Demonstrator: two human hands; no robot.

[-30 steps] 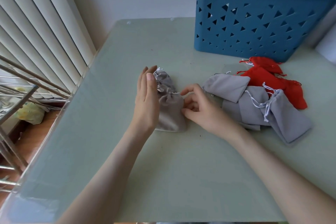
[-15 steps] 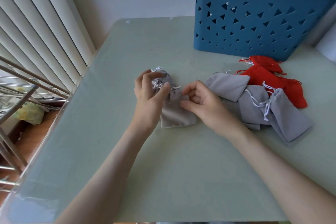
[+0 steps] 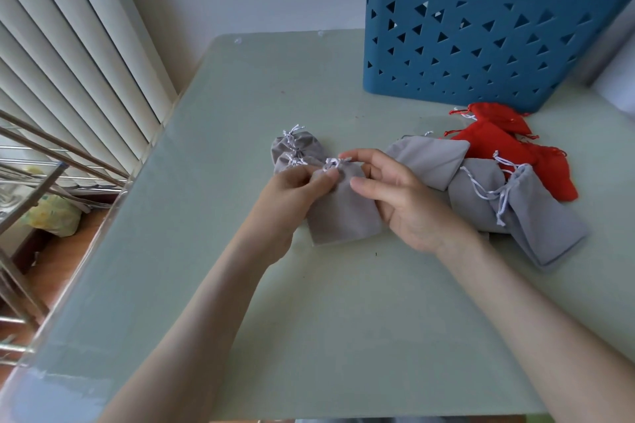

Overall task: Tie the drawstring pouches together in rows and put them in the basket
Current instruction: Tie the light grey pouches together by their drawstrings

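Fingers of my left hand (image 3: 288,196) pinch the gray pouch (image 3: 343,216) below its cinched neck; my right hand (image 3: 405,203) grips its three o'clock edge. It lies on the table (image 3: 309,312), basket (image 3: 481,55) at one o'clock.

Bright, soft daylight; wide-angle view.
Light enters from blinds (image 3: 68,62) at 9–10 o'clock. Pale glare on table (image 3: 51,388) edge at 7 o'clock. Faint shadows under forearms (image 3: 206,302). Straight lines bow toward corners; centre sharp.
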